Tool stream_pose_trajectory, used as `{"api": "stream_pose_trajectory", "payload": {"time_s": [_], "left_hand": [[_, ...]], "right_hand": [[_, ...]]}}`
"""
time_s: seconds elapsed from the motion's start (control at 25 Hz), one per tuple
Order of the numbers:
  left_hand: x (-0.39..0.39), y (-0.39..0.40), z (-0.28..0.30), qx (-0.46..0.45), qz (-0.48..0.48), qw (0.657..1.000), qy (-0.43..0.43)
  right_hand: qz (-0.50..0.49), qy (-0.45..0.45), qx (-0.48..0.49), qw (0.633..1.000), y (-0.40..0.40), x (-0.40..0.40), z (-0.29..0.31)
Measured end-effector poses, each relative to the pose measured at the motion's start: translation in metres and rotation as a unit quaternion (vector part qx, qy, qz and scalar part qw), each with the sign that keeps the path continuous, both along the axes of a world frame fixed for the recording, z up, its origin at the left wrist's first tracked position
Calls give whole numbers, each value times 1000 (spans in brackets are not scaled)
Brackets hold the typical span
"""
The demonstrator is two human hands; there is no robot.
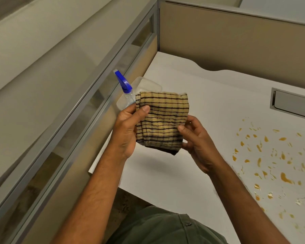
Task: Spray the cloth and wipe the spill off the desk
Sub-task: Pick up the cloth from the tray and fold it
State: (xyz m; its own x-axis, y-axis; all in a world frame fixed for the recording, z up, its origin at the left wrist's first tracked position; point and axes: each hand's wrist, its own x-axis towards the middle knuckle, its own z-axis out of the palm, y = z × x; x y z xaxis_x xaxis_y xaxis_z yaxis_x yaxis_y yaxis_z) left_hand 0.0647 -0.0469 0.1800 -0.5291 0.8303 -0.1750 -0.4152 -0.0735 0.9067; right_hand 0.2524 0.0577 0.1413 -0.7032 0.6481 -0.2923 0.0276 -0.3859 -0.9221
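Both hands were raised above the white laminate desk (209,103), holding between them a folded tan knitted cloth with thin dark stripes (163,120). The left hand (128,131) gripped the cloth's edge at 9 o'clock, thumb pressed flat on the upper face near the top corner and the fingers hidden behind the fabric. The right hand (199,143) pinched the cloth's lower edge at about 4 o'clock, thumb tip on the front, the other fingers curled behind and beneath. The cloth hung clear of the desk, not touching it, its darker hem pointing toward 6 o'clock. Just behind the cloth, at 11 o'clock from it, stood a clear plastic spray bottle with a blue trigger head (124,85), upright, partly hidden by the left hand's fingers and the cloth's top corner. A translucent rectangular plastic container (144,85) sat right beside the bottle; whether the two touched could not be told. The spill, a scatter of orange-amber drops and smears (271,159), lay on the desk at 4 o'clock from the cloth, well apart from both hands. A grey metal recessed tray (292,104) sat in the desk at 3 o'clock, near the beige partition wall (236,41). An olive-green shirt (162,228) showed at 6 o'clock.
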Motion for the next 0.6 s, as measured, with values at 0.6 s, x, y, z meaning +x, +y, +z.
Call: {"api": "stream_pose_trajectory", "payload": {"time_s": [0.6], "left_hand": [[-17, 11, 2, -5, 76, 989, -128]], "right_hand": [[32, -112, 172, 978, 4, 8, -14]]}}
